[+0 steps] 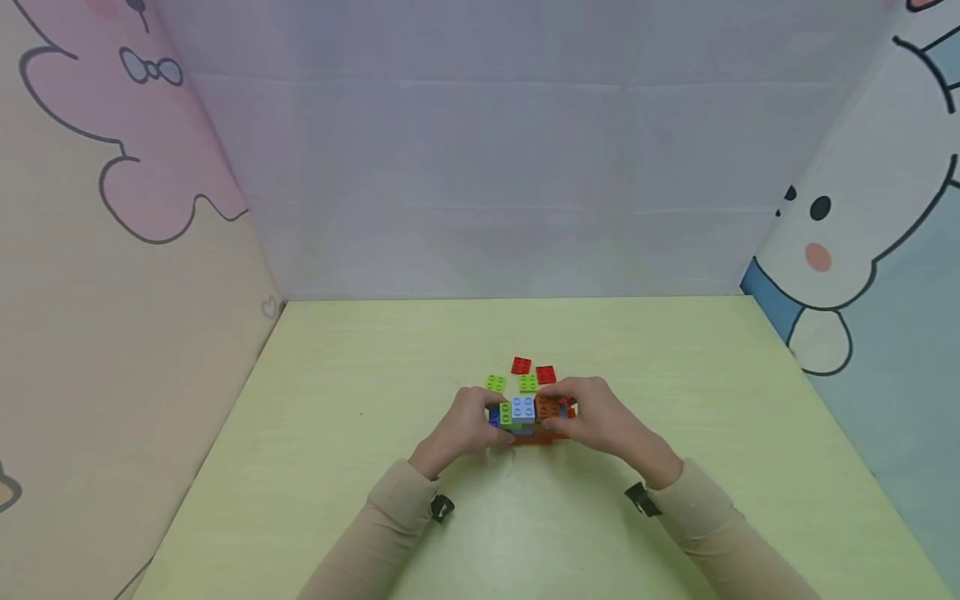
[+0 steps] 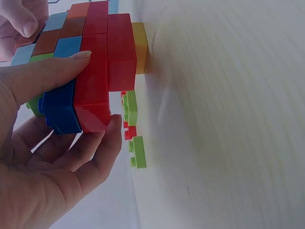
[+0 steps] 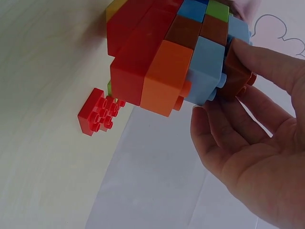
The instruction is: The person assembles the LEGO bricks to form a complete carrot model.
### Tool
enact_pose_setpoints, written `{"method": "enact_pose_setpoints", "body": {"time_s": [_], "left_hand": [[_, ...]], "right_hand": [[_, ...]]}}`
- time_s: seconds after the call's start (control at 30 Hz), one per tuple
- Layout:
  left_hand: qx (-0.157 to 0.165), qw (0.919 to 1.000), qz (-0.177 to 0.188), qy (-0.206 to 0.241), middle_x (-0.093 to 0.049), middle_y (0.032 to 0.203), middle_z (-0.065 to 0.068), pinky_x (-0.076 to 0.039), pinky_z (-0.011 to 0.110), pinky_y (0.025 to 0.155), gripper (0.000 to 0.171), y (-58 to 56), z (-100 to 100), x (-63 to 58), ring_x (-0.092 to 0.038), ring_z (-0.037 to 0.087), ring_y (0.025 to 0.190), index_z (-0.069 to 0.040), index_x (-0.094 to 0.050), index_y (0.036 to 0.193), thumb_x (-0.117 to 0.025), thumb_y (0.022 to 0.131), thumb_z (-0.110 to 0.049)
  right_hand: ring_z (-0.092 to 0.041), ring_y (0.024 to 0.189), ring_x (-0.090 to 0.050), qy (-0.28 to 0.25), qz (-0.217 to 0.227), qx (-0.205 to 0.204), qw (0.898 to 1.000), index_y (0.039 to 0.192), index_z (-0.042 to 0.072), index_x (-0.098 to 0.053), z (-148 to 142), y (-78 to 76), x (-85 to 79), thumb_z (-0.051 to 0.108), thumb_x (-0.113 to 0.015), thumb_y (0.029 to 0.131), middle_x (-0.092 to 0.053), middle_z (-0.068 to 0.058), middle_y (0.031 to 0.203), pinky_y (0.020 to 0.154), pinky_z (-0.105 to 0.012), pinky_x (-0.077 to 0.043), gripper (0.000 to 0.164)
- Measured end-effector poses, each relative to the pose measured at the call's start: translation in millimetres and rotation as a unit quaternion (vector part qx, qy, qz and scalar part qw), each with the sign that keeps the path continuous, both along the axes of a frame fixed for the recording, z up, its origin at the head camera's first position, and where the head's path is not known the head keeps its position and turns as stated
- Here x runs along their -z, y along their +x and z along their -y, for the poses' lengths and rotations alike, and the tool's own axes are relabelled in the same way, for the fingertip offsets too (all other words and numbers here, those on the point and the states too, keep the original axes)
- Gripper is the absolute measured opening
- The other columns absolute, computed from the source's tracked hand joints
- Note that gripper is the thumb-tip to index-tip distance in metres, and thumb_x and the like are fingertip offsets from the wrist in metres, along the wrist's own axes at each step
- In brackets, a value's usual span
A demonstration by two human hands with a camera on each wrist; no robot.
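A stepped stack of toy bricks [image 1: 522, 409] stands on the table between my two hands. Its lower rows show red and yellow bricks, with blue, orange, brown and green ones higher up. My left hand [image 1: 471, 422] grips the left end, thumb across a dark blue brick [image 2: 62, 107] and fingertips by a red brick [image 2: 95, 102]. At the top right corner, my right hand [image 1: 603, 419] pinches a brown brick [image 3: 236, 71] between thumb and fingers. Beneath that brick is a light blue brick [image 3: 205, 67], with an orange brick [image 3: 167, 76] lower down. My fingers hide parts of both ends.
Just behind the stack lie two loose red bricks [image 1: 521, 365] and two lime green bricks [image 1: 496, 382], studs up. The pale table [image 1: 360, 367] meets a plain curtain [image 1: 517, 208] at its back edge, with printed cloth panels [image 1: 112, 292] on either side.
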State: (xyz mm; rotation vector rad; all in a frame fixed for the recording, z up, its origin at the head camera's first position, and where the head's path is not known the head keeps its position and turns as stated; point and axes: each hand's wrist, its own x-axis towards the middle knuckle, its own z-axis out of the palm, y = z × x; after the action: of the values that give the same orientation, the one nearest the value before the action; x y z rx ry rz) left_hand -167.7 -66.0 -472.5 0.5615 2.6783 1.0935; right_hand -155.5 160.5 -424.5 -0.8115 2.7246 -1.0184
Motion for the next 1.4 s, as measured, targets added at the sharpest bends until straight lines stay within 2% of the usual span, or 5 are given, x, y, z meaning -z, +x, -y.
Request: {"method": "enact_pose_setpoints", "body": {"time_s": [0.33, 0.53, 0.9, 1.4], "left_hand": [[0.0, 1.0, 0.001, -0.004, -0.063, 0.089, -0.007, -0.043, 0.037, 0.081, 0.034, 1.5, 0, -0.6, -0.053, 0.017, 0.091, -0.008, -0.073, 0.098, -0.087, 0.068, -0.016], [-0.002, 1.0, 0.006, -0.001, -0.063, 0.089, -0.007, -0.043, 0.037, 0.081, 0.033, 1.4, 0, -1.0, -0.054, 0.019, 0.092, -0.009, -0.074, 0.098, -0.087, 0.068, -0.015], [0.002, 1.0, 0.002, 0.006, -0.065, 0.087, -0.007, -0.045, 0.035, 0.08, 0.033, 0.9, 0, -2.1, -0.057, 0.019, 0.091, -0.008, -0.074, 0.096, -0.087, 0.067, -0.015], [0.001, 1.0, 0.005, 0.003, -0.064, 0.087, -0.007, -0.044, 0.035, 0.08, 0.032, 1.6, 1, -3.8, -0.054, 0.016, 0.09, -0.009, -0.074, 0.096, -0.087, 0.068, -0.016]], "right_hand": [[-0.015, 0.083, -0.055, 0.035, -0.005, 0.003, 0.999, 0.115, 0.007, -0.069, 5, -0.6, -3.4, 0.012, -0.079, 0.078, -0.065, 0.0, 0.1, 0.072, -0.035, -0.049, 0.038], [-0.017, 0.083, -0.055, 0.033, 0.005, -0.001, 0.999, 0.114, 0.007, -0.07, 4, -2.4, -3.4, 0.013, -0.079, 0.079, -0.065, 0.0, 0.101, 0.069, -0.033, -0.049, 0.037], [-0.017, 0.088, -0.056, 0.043, 0.016, 0.007, 0.999, 0.111, 0.007, -0.071, 8, -2.9, -6.6, 0.013, -0.08, 0.077, -0.065, -0.001, 0.103, 0.076, -0.038, -0.05, 0.036], [-0.013, 0.084, -0.057, 0.055, 0.003, 0.031, 0.998, 0.11, 0.007, -0.071, 12, 0.1, -6.2, 0.012, -0.082, 0.075, -0.067, 0.001, 0.1, 0.073, -0.032, -0.049, 0.037]]}}
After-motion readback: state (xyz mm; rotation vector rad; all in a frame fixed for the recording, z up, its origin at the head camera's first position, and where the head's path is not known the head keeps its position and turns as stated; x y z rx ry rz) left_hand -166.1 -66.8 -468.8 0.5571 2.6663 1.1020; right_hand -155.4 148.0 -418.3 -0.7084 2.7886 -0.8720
